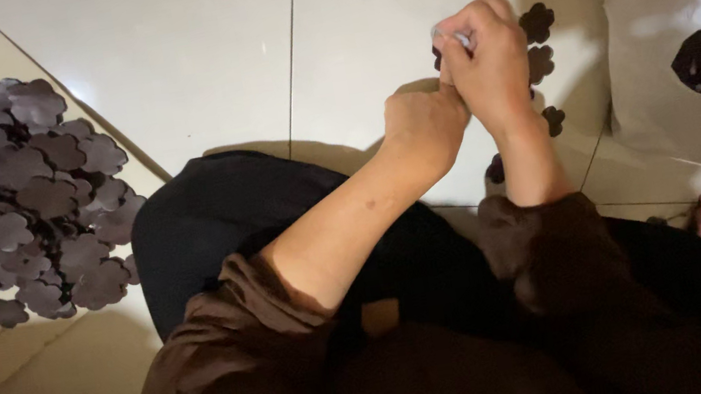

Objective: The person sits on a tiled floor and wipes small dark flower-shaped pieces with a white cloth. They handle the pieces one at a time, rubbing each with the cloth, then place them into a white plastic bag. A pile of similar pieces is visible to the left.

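Dark flower-shaped pieces (540, 64) hang strung below the right hand (489, 63), which pinches something pale while the clenched left hand (422, 125) presses against it, seemingly mid-threading, with the pile (2, 186) well apart for any further piece.

looks like home piecework on a floor: pale floor tiles (187, 54), heap of dark flower-shaped cutouts (2, 186) upper left, white sack (679, 79) upper right.

Bare tiled floor (187, 54) between flower-cutout heap (2, 186) (left) and white sack (688, 78).
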Demonstrator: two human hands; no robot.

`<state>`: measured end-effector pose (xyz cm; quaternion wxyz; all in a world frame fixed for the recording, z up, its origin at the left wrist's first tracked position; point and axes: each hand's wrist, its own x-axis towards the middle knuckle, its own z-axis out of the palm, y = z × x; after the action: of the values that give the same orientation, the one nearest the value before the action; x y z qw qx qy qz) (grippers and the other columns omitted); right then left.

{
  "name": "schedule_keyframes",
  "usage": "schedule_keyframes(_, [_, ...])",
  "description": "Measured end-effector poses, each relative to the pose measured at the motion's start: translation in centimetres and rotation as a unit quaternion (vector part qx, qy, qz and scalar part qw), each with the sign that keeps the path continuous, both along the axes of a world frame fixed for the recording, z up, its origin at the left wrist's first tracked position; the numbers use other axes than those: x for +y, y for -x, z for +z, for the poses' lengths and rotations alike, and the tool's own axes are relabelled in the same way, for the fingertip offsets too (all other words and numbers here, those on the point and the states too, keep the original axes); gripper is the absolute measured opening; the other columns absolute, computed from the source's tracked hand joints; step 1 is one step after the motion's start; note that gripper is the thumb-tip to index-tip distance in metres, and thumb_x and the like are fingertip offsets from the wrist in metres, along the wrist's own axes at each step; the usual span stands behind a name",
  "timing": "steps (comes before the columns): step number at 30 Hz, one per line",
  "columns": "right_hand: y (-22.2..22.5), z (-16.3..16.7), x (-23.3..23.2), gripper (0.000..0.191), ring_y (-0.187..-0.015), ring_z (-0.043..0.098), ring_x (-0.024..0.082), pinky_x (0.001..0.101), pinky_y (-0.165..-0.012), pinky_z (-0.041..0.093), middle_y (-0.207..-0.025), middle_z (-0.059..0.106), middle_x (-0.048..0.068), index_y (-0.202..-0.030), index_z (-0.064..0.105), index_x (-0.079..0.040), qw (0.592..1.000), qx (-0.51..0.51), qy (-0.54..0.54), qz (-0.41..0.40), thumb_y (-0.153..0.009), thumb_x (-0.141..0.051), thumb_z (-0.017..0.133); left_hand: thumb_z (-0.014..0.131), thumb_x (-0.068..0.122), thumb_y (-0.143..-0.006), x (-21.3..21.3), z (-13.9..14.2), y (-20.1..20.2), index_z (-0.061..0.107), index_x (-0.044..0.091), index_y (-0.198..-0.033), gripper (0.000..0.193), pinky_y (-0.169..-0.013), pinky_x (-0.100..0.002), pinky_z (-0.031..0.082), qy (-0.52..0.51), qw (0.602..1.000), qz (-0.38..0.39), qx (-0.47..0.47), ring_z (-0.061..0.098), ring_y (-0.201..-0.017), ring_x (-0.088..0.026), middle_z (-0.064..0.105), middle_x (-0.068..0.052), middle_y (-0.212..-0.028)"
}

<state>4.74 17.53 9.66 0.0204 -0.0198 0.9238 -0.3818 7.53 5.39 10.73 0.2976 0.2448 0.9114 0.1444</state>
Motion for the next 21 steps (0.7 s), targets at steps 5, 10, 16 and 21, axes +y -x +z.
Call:
schedule_keyframes(5, [1.0,-0.5,0.3,0.012,-0.09,0.064,0.021,0.0342,-0.078,0.054,-0.106,0.062,0.01,-0.102,0.063,-0.001,0.995,0.096,-0.012,-0.024,-0.101,-0.001,0.075,0.067,0.01,-0.084,-0.1,-0.1,0.2,0.029,-0.007,-0.154,0.082,-0.056,-0.033,0.051,-0.005,1.0,0.027,-0.011,0.07,-0.071,-0.017,0.072,0.0,-0.081])
schedule_keyframes(10, [0.4,-0.3,1.2,0.01,-0.089,0.066,0.018,0.0318,-0.079,0.055,-0.104,0.067,0.009,-0.101,0.065,-0.003,0.998,-0.005,0.06,-0.027,-0.1,-0.004,0.075,0.066,0.009,-0.083,0.2,-1.2,-0.3,0.032,-0.01,-0.153,0.08,-0.053,-0.034,0.052,-0.019,0.999,0.025,0.039,0.069,-0.073,-0.018,0.072,-0.001,-0.083])
schedule_keyframes(16, [1.0,0.2,1.8,0.015,-0.08,0.068,0.015,0.0301,-0.073,0.055,-0.091,0.071,0.007,-0.097,0.065,-0.003,0.991,-0.108,0.001,-0.072,-0.097,-0.012,0.077,0.067,0.009,-0.084,0.3,-0.9,-0.1,0.03,-0.008,-0.153,0.08,-0.045,-0.036,0.048,-0.027,0.998,0.045,0.035,0.069,-0.066,-0.019,0.071,-0.002,-0.079])
schedule_keyframes(21, [1.0,1.8,3.7,0.014,-0.078,0.067,0.015,0.03,-0.071,0.053,-0.09,0.07,0.006,-0.096,0.07,-0.003,0.98,-0.177,-0.053,-0.081,-0.093,-0.013,0.078,0.065,0.008,-0.086,-0.1,-0.1,0.0,0.026,-0.01,-0.156,0.082,-0.046,-0.034,0.047,-0.008,1.0,0.019,-0.009,0.069,-0.064,-0.018,0.072,-0.002,-0.075])
